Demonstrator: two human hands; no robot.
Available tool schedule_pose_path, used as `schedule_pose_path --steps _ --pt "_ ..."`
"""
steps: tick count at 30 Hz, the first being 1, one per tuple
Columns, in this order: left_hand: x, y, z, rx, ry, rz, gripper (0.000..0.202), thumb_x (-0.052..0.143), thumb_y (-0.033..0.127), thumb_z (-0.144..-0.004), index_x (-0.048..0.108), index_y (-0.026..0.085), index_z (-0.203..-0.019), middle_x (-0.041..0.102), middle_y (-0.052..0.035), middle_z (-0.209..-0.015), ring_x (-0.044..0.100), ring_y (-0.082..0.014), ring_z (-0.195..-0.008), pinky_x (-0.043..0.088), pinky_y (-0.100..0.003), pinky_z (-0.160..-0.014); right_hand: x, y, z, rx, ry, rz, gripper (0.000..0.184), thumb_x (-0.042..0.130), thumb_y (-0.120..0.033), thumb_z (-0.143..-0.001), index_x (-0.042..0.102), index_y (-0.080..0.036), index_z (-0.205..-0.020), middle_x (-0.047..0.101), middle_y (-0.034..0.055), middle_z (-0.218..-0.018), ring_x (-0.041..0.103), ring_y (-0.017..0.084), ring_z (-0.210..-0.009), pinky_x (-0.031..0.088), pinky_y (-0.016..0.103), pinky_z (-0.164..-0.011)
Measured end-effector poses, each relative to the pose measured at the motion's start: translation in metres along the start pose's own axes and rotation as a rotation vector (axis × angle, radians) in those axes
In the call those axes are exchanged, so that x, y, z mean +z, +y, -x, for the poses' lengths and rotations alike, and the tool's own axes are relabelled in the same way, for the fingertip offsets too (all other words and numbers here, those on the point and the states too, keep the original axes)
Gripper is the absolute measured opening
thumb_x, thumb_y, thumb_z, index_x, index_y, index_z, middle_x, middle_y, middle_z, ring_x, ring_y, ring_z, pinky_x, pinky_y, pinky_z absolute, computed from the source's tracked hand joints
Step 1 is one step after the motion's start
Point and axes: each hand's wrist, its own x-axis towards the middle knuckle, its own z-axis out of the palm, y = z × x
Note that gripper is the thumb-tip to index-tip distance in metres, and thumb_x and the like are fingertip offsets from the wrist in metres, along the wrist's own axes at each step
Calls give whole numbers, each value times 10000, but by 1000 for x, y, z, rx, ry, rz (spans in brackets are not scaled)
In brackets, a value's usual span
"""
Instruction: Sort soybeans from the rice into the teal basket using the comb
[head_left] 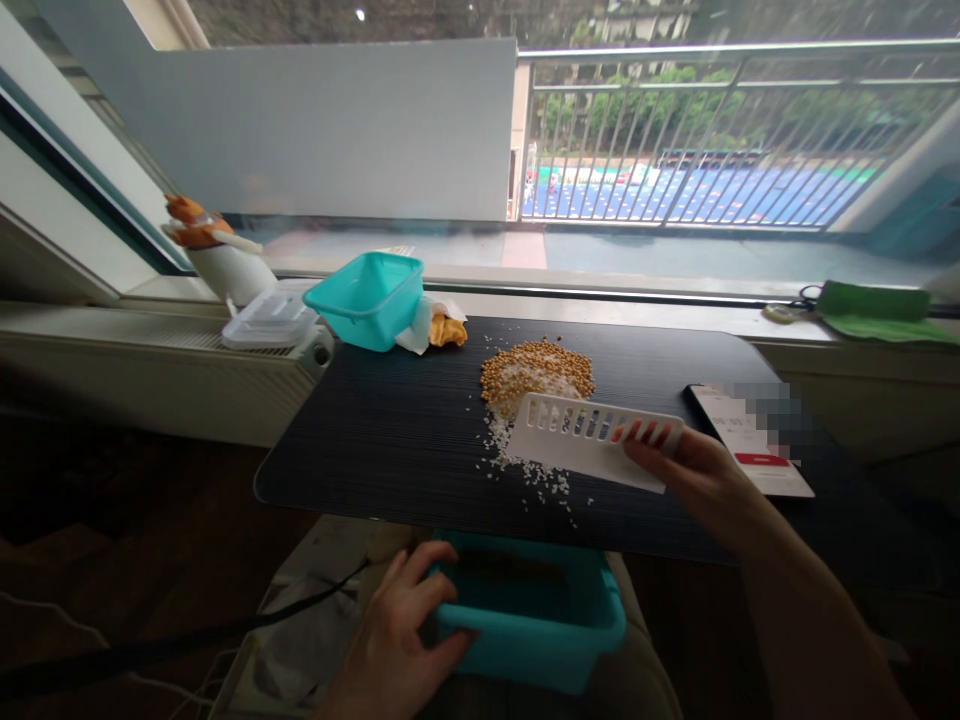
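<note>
My right hand [694, 470] grips one end of a white plastic piece with a row of slots [574, 450], held tilted over the dark table. Behind and under its left part lies a heap of yellow-brown beans [540, 360], partly hidden by it. White rice grains [544, 480] are mixed into the heap and scattered toward the table's front edge. My left hand [416, 610] is closed on the left rim of a teal plastic tub [540, 640], which sits at my lap below that edge. Shadow obscures the tub's inside.
A second teal tub [371, 300] stands at the table's back left, beside an orange-yellow piece on white paper [448, 330]. A phone [750, 450] lies on the right. The dark table [360, 440] meets a windowsill holding scissors [810, 295] and green cloth [870, 310].
</note>
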Motion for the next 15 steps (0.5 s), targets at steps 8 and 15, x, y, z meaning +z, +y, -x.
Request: schedule_pose_path --steps 8,15 --pt "1 -8 1 12 28 4 147 645 81 -687 602 220 -707 647 -53 -1148 649 -244 -1023 529 -393 -883 0 5 6 -9 -2 -2 285 757 -494 -726 760 -239 -853 751 32 -830 668 200 -786 536 288 -726" --pt "1 -7 0 13 40 13 140 670 99 -688 601 220 -702 652 -46 -1142 643 -251 -1020 522 -398 -890 3 4 4 3 -61 29 329 730 -506 -746 767 -211 -887 767 57 -849 698 233 -779 564 320 -707"
